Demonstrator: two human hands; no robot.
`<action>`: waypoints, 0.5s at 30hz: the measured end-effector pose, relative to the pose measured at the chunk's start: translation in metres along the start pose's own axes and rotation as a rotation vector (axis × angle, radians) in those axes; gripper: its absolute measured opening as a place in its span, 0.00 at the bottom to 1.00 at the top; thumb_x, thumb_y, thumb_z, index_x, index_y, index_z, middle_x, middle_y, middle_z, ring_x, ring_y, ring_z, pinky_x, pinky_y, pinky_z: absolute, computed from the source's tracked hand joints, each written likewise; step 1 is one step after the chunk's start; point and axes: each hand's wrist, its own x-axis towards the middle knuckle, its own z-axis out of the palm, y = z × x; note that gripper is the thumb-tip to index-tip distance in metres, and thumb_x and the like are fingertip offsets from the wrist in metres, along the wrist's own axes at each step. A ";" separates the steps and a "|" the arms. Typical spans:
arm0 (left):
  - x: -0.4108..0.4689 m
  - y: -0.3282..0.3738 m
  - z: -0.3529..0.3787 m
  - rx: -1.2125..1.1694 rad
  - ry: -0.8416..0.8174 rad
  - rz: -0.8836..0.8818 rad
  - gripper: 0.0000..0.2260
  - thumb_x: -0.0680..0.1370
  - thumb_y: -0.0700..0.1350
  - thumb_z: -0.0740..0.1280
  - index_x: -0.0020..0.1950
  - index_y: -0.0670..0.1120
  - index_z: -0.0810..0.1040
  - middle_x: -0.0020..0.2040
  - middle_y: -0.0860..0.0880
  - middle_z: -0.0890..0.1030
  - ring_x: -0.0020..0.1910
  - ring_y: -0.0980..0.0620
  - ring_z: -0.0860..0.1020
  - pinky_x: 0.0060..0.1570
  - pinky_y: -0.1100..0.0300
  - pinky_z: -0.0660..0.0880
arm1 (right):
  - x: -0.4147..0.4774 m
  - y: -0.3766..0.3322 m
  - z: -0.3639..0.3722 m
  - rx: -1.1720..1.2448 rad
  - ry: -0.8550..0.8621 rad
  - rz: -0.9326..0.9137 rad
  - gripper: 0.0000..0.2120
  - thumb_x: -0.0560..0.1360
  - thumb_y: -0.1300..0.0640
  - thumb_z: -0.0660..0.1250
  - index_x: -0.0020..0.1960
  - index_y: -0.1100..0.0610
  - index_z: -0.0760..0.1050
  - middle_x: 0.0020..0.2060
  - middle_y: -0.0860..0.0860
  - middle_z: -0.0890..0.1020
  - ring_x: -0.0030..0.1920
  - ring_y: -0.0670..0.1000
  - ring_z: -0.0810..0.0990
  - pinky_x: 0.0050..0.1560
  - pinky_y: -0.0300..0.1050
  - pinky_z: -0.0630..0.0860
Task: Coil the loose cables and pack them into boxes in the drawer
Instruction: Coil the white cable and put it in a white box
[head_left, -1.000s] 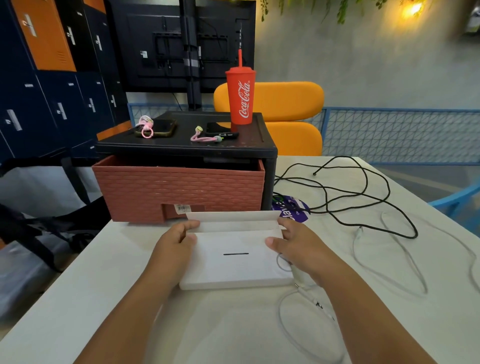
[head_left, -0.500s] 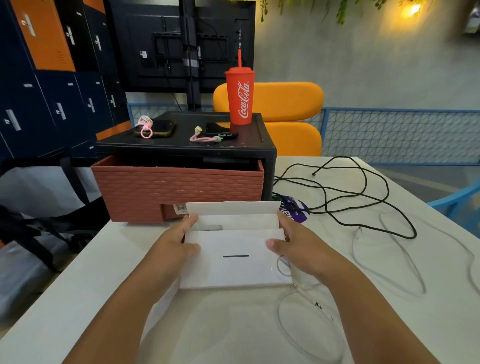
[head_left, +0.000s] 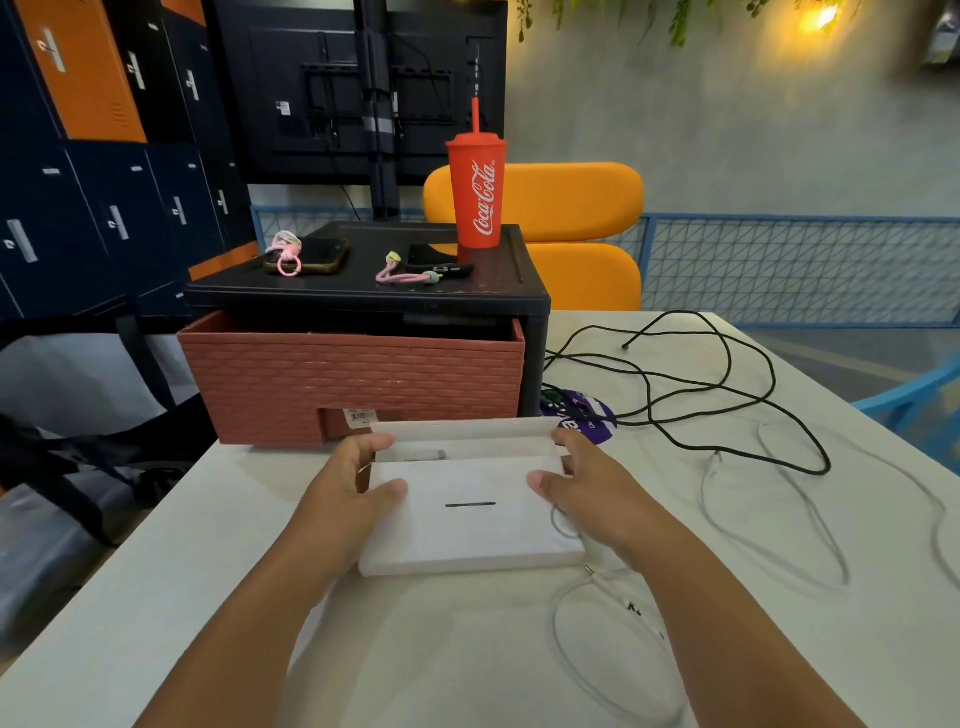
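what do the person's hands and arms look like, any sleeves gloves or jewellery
Both the left hand and the right hand are bare, with no gloves and no rings on the fingers that show. The left forearm and right forearm are bare too: no sleeve shows, and neither wrist carries a watch or bracelet.

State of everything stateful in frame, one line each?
white box: partly open at far edge, gripped by both hands
left hand: grips box's left end
right hand: grips box's right end
drawer: pulled partly out
black cable: loose, uncoiled on table
white cable: loose, uncoiled on table
red cup: upright, lidded, straw in
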 end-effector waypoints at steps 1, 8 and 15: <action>0.001 -0.002 0.002 0.036 0.037 -0.001 0.13 0.77 0.38 0.65 0.55 0.55 0.70 0.55 0.50 0.78 0.50 0.51 0.78 0.53 0.55 0.74 | 0.001 0.001 0.001 -0.015 0.014 0.030 0.23 0.77 0.54 0.63 0.70 0.50 0.62 0.59 0.49 0.75 0.56 0.49 0.74 0.59 0.43 0.69; 0.007 -0.006 0.010 0.103 0.123 -0.012 0.23 0.76 0.42 0.67 0.65 0.52 0.60 0.59 0.48 0.71 0.57 0.51 0.71 0.55 0.59 0.65 | 0.007 0.005 0.005 -0.081 0.084 0.084 0.16 0.76 0.51 0.64 0.62 0.52 0.67 0.39 0.44 0.73 0.38 0.45 0.74 0.41 0.40 0.69; -0.006 -0.001 0.010 0.266 0.071 0.091 0.25 0.64 0.56 0.76 0.58 0.58 0.72 0.58 0.59 0.71 0.57 0.58 0.69 0.55 0.63 0.64 | -0.001 -0.002 0.008 -0.139 0.127 0.007 0.26 0.70 0.48 0.72 0.65 0.51 0.70 0.55 0.47 0.78 0.44 0.48 0.79 0.44 0.37 0.70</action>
